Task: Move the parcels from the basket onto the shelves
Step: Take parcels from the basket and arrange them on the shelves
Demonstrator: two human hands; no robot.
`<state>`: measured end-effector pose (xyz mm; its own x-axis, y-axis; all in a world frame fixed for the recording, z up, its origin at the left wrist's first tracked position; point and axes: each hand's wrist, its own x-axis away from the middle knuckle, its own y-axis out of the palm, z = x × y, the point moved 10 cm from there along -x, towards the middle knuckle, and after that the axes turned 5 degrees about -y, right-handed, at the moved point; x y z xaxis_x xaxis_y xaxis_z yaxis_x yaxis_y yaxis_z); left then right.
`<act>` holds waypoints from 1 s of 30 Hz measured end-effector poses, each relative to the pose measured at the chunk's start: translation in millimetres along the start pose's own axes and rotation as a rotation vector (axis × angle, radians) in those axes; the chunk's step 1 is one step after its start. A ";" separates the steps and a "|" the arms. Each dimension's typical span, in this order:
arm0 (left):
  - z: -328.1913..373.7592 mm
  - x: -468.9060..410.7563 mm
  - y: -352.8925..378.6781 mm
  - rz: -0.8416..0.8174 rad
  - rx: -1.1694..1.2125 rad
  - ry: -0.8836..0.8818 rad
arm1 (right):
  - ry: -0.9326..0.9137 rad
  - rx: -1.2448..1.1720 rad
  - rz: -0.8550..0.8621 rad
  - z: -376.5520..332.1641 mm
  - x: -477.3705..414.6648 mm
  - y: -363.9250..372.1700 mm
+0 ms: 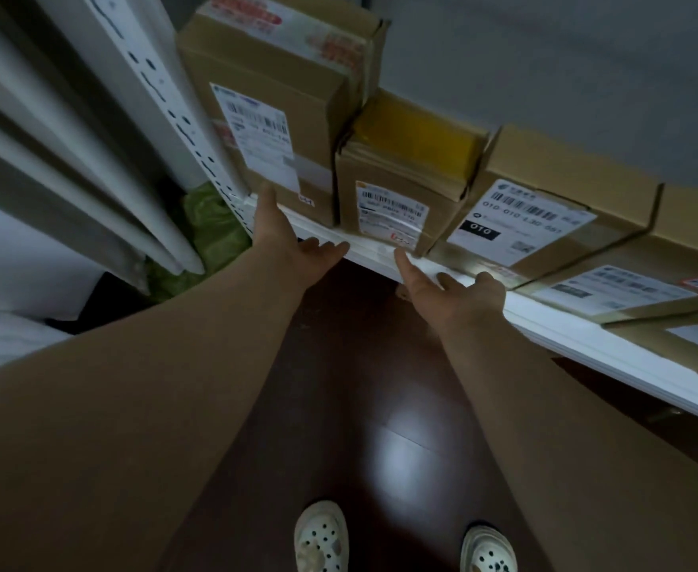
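Several cardboard parcels stand in a row on a white shelf. A tall parcel is at the left, next to it a small parcel with yellow tape on top, then a wider parcel. My left hand is open at the shelf's front edge, its thumb just in front of the tall parcel's lower corner. My right hand is open at the shelf edge below the small parcel, fingers spread. Neither hand holds anything. No basket is in view.
A white perforated shelf post rises at the left, with a green bag behind it. More flat parcels lie further right on the shelf. Dark wooden floor and my two white clogs are below.
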<state>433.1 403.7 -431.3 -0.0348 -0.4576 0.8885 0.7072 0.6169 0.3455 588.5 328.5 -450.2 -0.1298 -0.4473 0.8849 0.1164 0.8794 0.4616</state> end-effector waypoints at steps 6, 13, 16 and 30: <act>8.7 -6.0 15.7 -0.079 0.064 0.006 | -0.064 0.000 0.019 -0.7 -0.4 12.8; 7.1 -9.4 34.2 -0.174 0.047 -0.056 | -0.065 0.043 -0.033 -1.3 -3.6 22.8; 8.5 -9.9 36.6 -0.169 0.015 -0.040 | -0.070 0.040 -0.036 -2.3 -9.6 23.9; 12.0 -20.6 40.9 -0.168 -0.002 -0.033 | -0.075 0.038 -0.066 -7.6 -22.2 32.8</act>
<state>454.3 446.0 -431.8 -0.1763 -0.5329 0.8276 0.6906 0.5321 0.4897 602.7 366.0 -454.2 -0.2096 -0.4922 0.8449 0.0682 0.8546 0.5148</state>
